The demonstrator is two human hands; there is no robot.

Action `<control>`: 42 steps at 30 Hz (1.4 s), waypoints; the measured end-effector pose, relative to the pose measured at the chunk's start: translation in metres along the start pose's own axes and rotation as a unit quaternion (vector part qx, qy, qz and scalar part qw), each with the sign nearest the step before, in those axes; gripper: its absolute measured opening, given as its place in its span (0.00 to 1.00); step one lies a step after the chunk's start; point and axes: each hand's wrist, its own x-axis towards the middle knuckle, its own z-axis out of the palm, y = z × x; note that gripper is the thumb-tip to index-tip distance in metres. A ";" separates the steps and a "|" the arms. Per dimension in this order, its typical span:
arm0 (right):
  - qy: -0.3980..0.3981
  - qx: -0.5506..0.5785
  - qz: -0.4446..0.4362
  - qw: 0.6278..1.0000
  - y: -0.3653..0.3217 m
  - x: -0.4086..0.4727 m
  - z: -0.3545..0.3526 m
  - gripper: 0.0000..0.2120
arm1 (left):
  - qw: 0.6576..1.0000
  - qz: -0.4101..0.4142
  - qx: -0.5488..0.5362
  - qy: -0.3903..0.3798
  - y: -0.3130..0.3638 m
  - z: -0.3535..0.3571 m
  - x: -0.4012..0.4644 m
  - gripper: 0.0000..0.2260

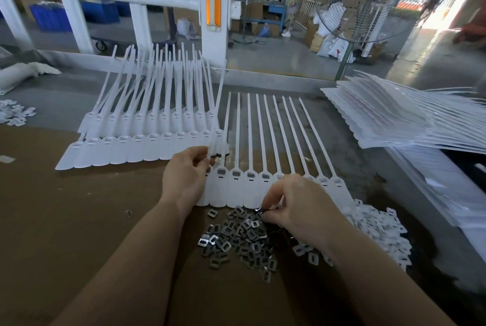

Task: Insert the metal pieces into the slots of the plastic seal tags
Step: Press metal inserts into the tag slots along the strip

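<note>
So the strip of seal tags (263,189) being worked on lies flat on the tabletop (65,220) right in front, heads toward the person, tails pointing away. A few slots in the middle of the row look grey, like they've got metal in them already, though it's too small to be sure; the ones further right look white and unfilled. I'd call this strip partway done at best.

The pile of metal pieces (236,236) sits just below the strip, and there's plenty left. The right hand (299,207) is down at the top edge of that pile, fingers curled and pinching what looks like one piece. The left hand (184,178) pinches the tail of the leftmost tag, steadying the strip.

Further out, two rows of tags (147,141) lie behind on the left, probably done, but can't confirm. A big stack of strips (394,120) waits on the right, plus a heap of small white plastic bits (378,228). Lots of work left, I reckon.
</note>
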 end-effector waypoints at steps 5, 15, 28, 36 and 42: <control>0.003 -0.004 0.000 1.000 -0.001 -0.001 0.004 0.05 | 1.000 -0.002 -0.002 -0.005 0.001 -0.001 0.000 0.13; 0.087 -0.012 -0.072 0.994 -0.015 0.005 0.026 0.08 | 1.000 -0.007 -0.005 0.001 0.000 0.001 0.000 0.14; 0.109 0.004 -0.095 0.989 -0.016 0.005 0.035 0.01 | 1.000 0.005 0.004 0.004 -0.001 0.001 0.000 0.12; 0.086 0.135 -0.042 0.986 0.004 0.010 0.013 0.06 | 1.000 0.003 0.008 0.003 -0.003 0.002 0.001 0.12; 0.116 0.205 0.030 0.971 0.028 0.021 -0.007 0.06 | 1.000 0.003 0.011 0.006 -0.003 0.002 0.001 0.12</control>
